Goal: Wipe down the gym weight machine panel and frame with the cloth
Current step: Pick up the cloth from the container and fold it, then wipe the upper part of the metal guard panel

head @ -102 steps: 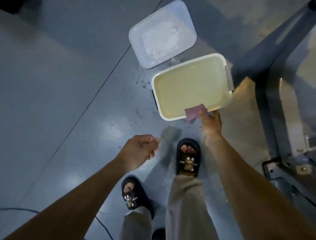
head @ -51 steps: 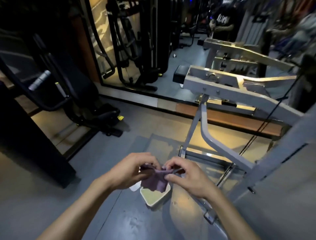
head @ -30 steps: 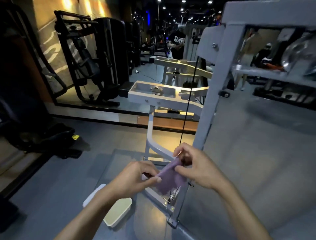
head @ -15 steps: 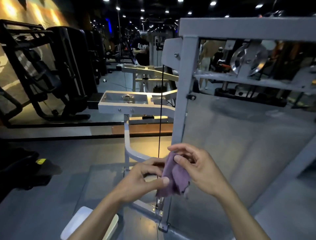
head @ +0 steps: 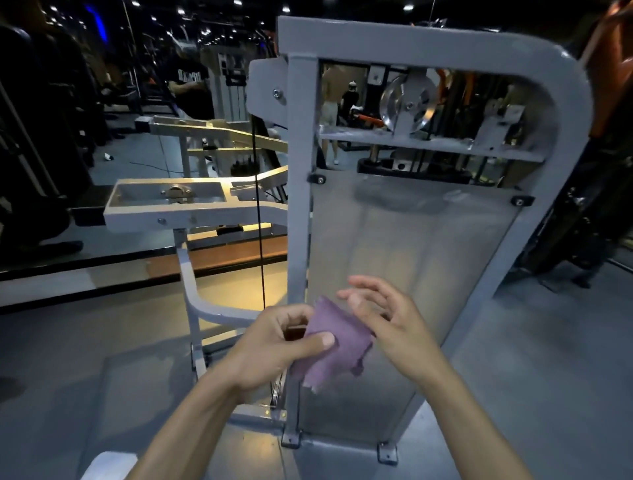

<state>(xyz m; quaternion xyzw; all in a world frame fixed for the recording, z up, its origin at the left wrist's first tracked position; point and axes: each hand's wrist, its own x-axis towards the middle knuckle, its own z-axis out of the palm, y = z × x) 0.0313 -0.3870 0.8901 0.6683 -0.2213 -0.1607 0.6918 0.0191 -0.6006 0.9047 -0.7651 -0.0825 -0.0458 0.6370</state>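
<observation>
Head view: cloth (head: 334, 349) in left hand (head: 274, 346), drooping downward

The gym is dim, lit by small ceiling spotlights (head: 236, 2) far back. A warm glow pools on the floor (head: 236, 291) left of the frame (head: 298, 240). Straight edges bow near the borders, and the distance blurs.

Grey floor (head: 534, 359): machine frame (head: 298, 240) bolted on, white tub (head: 102, 464) nr left

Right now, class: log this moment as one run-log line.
phase: cloth prep | left hand: pinching purple cloth | right hand: fingers open beside cloth | panel: not yet touched
</observation>
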